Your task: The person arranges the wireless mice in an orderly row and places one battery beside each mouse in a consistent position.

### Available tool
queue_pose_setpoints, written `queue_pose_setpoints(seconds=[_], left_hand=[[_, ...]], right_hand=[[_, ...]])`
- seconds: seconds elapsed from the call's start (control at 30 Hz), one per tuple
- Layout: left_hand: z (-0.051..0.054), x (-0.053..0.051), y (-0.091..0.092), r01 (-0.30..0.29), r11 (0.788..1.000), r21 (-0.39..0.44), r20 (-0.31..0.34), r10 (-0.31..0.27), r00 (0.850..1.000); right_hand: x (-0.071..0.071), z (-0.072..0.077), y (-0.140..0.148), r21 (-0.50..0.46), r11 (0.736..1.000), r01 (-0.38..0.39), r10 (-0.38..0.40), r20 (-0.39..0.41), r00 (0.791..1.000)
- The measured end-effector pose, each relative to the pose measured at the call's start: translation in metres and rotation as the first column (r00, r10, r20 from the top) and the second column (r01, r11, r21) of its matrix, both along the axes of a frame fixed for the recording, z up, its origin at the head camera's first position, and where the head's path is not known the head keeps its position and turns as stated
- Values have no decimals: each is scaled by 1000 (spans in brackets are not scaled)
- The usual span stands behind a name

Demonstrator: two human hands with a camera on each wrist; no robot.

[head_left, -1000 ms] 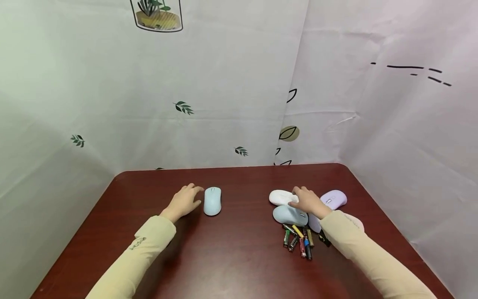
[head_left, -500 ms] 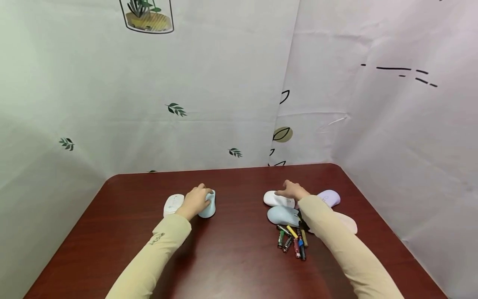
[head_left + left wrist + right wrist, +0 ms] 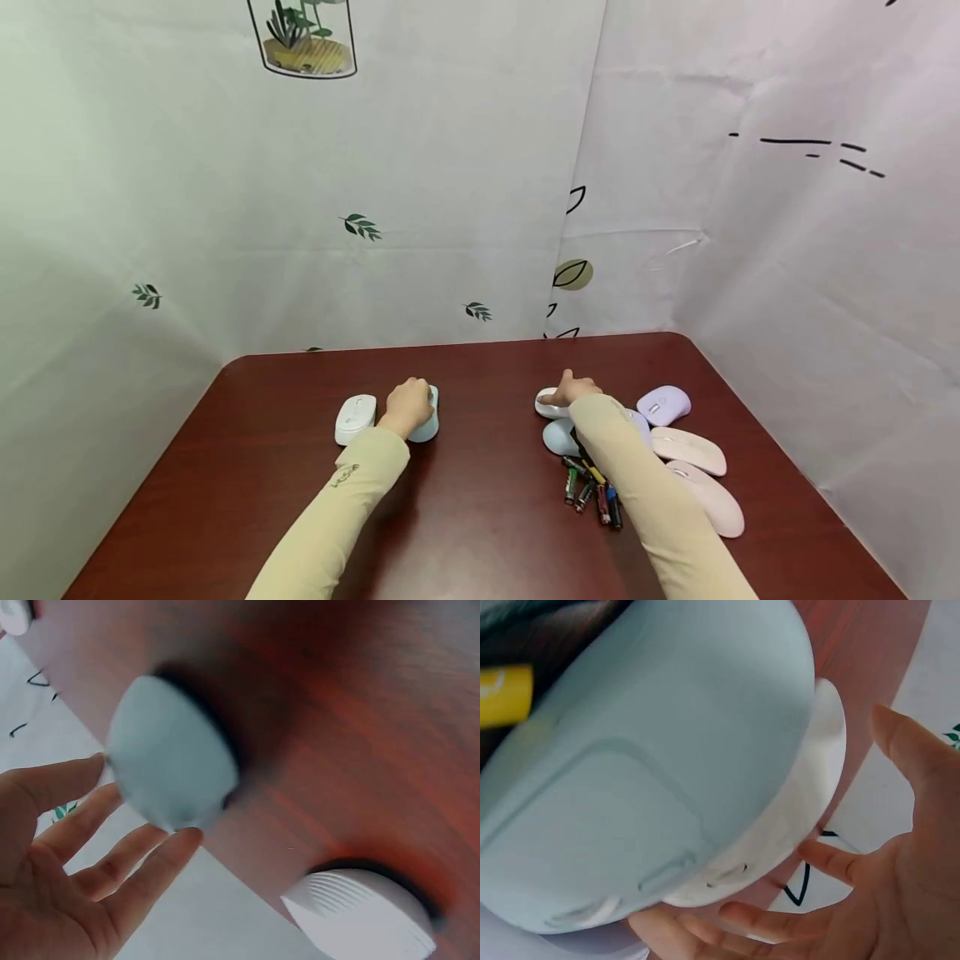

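My left hand [image 3: 408, 407] grips a light blue mouse [image 3: 427, 427] on the left half of the table; in the left wrist view its thumb and fingertips meet the edges of that mouse [image 3: 169, 750]. Just left of it lies a white mouse [image 3: 355, 418]. On the right, my right hand [image 3: 573, 389] reaches over another white mouse [image 3: 550, 408], partly hidden by the hand. The right wrist view shows the hand [image 3: 877, 892] with spread fingers beside this white mouse [image 3: 817, 765], behind a second light blue mouse [image 3: 667, 712].
Right of the right sleeve lie a purple mouse [image 3: 663, 406], a cream mouse [image 3: 690, 450] and a pale pink mouse [image 3: 712, 500]. Several small markers or batteries, including a green one [image 3: 571, 485], lie below the right light blue mouse. A pale printed cloth [image 3: 450, 167] hangs behind the table.
My left hand has moved right onto the light blue mouse and taken hold of it, uncovering the white mouse at its left. My right hand has shifted left and a little forward over its white mouse.
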State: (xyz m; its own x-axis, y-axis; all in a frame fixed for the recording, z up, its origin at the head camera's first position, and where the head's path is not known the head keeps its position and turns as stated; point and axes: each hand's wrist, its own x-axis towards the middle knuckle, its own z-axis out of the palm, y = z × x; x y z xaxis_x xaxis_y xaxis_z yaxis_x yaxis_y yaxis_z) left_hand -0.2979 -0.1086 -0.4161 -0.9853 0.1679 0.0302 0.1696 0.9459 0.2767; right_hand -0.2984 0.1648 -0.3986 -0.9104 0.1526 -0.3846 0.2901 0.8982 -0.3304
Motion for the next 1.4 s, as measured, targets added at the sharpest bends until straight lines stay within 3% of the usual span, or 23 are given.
queue_pose_setpoints(seconds=[0.13,0.27,0.4,0.53,0.77,1.03,1.4], left_hand=[[7,-6,2,2,1000,-5,83,-2,997],[10,-8,4,-9,1000,-14,148,11,989],[15,-9,8,-15,999,-30,167,19,986],[19,-8,12,-25,999,-41,169,32,985],[17,-8,15,-21,999,-43,183,29,983],[13,-6,9,-5,999,-53,160,13,987],[16,-5,14,6,998,-65,153,4,988]], right_hand=[[2,-3,-11,36,999,28,-27,-30,999],[-6,-18,-15,36,994,100,-101,17,995],[-8,-24,-13,-15,986,168,-167,49,985],[-7,-27,-13,-41,977,210,-208,33,978],[-9,-32,-15,100,985,143,-144,0,990],[-17,-38,-16,107,990,93,-90,-28,996],[-27,-33,-6,91,996,1,8,-103,995]])
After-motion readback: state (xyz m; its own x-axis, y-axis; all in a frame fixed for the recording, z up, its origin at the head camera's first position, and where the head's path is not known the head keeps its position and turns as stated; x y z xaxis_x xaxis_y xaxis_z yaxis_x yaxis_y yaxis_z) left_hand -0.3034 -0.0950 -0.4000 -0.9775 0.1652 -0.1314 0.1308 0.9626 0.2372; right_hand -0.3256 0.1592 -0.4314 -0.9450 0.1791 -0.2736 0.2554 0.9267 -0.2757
